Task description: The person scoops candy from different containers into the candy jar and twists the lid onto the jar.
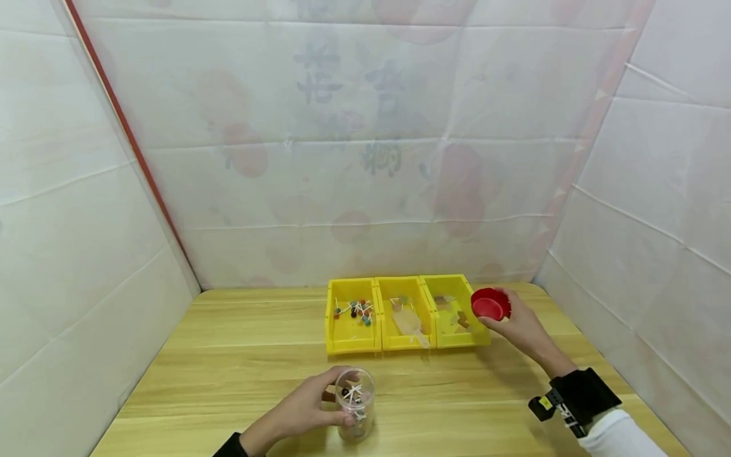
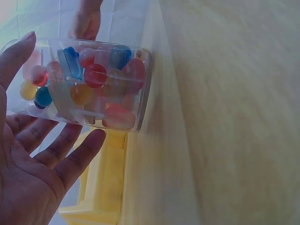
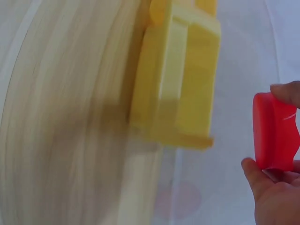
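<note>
A clear plastic jar (image 1: 355, 426) stands upright on the table, with lollipops and colourful candies inside. My left hand (image 1: 308, 406) grips it from the left side, thumb in front and fingers behind. Those round candies show through the jar wall (image 2: 96, 89) in the left wrist view. In my right hand (image 1: 524, 327) is a red lid (image 1: 490, 304), held by its edges with the hollow side toward the head camera. The lid (image 3: 269, 131) is pinched between thumb and fingers above the table, to the right of the yellow bins.
Three joined yellow bins stand at the table's back. Lollipops lie in the left bin (image 1: 349, 344). A flat wooden paddle (image 1: 407, 320) and a few small pieces lie in the middle one. Small brown pieces sit in the right bin (image 1: 457, 336). White sheets (image 1: 365, 190) enclose the table.
</note>
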A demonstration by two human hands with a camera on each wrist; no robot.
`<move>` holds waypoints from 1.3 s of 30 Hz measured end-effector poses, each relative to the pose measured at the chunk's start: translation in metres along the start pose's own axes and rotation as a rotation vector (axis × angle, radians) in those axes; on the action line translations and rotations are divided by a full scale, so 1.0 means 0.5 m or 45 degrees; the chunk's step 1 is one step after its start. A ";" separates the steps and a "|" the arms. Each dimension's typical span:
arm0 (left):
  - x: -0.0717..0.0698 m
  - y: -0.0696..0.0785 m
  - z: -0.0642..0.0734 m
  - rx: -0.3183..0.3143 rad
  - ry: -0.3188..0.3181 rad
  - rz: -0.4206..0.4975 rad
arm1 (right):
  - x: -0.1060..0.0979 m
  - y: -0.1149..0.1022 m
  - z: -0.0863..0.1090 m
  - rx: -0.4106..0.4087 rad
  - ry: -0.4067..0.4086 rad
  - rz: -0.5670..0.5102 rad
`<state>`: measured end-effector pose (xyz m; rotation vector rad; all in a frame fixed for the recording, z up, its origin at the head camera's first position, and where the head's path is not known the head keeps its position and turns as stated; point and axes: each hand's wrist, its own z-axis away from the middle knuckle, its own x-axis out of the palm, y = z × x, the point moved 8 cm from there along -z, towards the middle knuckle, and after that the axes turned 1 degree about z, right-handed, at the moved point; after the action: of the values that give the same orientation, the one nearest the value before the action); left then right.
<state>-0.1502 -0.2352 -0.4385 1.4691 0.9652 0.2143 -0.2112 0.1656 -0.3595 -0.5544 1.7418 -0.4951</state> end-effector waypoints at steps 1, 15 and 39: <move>0.000 0.000 0.000 0.003 0.000 -0.001 | 0.004 -0.014 0.002 -0.035 -0.006 -0.006; -0.003 0.003 -0.006 -0.005 0.016 -0.010 | 0.040 -0.141 0.025 -0.210 -0.059 -0.060; 0.009 0.019 -0.033 0.001 -0.007 -0.016 | 0.121 -0.309 0.096 -0.574 -0.319 -0.057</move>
<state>-0.1544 -0.2187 -0.4290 1.4637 0.9701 0.2009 -0.1605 0.0042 -0.3255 -0.9337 1.6029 -0.0521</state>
